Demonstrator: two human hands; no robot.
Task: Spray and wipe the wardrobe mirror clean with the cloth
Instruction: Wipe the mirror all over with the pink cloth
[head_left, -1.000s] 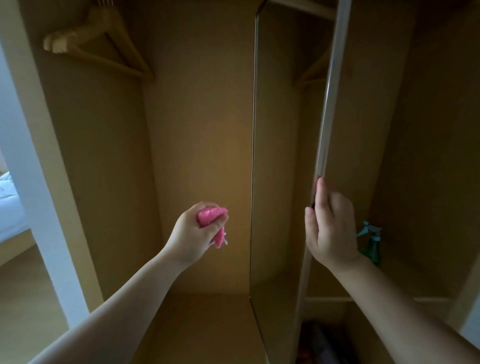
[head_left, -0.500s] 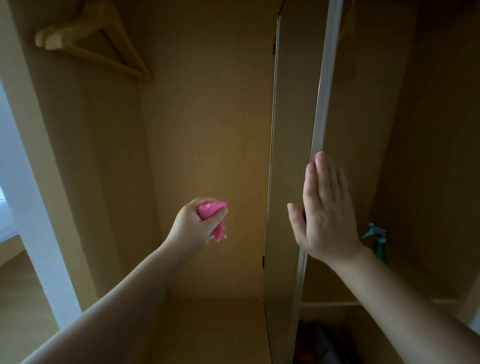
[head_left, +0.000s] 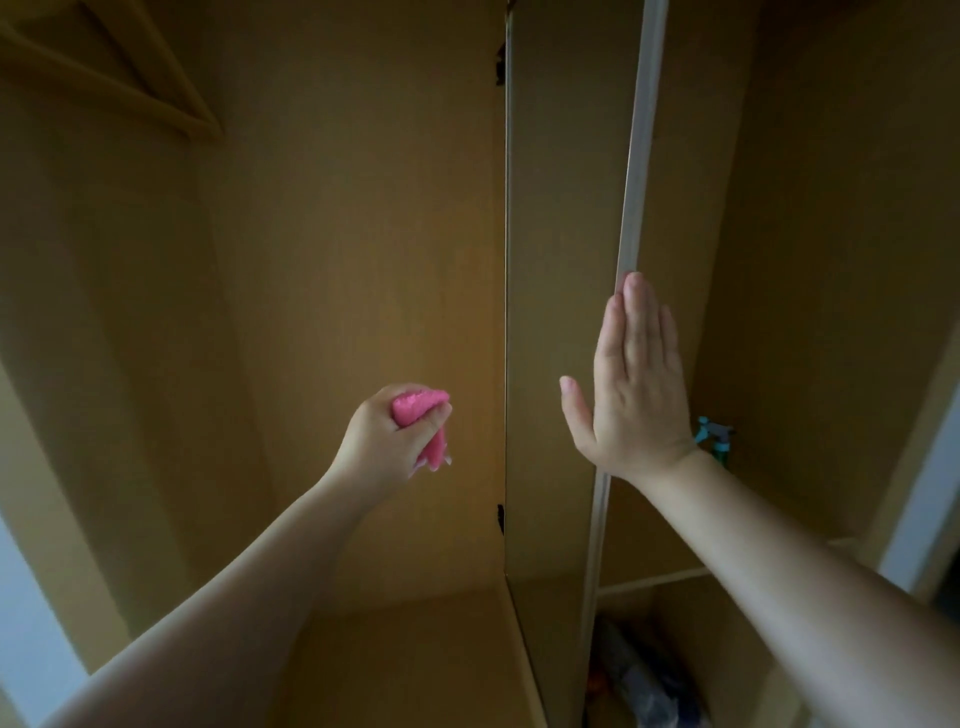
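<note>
left hand (head_left: 387, 439) clenched round pink cloth (head_left: 418, 410): soft, light. right hand (head_left: 636, 384) flat, fingers (head_left: 636, 312) straight, against door frame (head_left: 638, 156). mirror (head_left: 558, 260) near edge-on between hands; glass likely fragile, slick, so steer by frame. spray bottle (head_left: 714, 436) behind right wrist.

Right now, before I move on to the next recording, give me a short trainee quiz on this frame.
1. True or false: the left hand holds the pink cloth bunched in its fingers.
2. The right hand is: A) clenched in a fist; B) flat, fingers straight, at the edge of the mirror; C) gripping the cloth.
3. Fill in: the spray bottle sits to the ____ of the mirror.
Key: 1 true; 2 B; 3 right.
</note>
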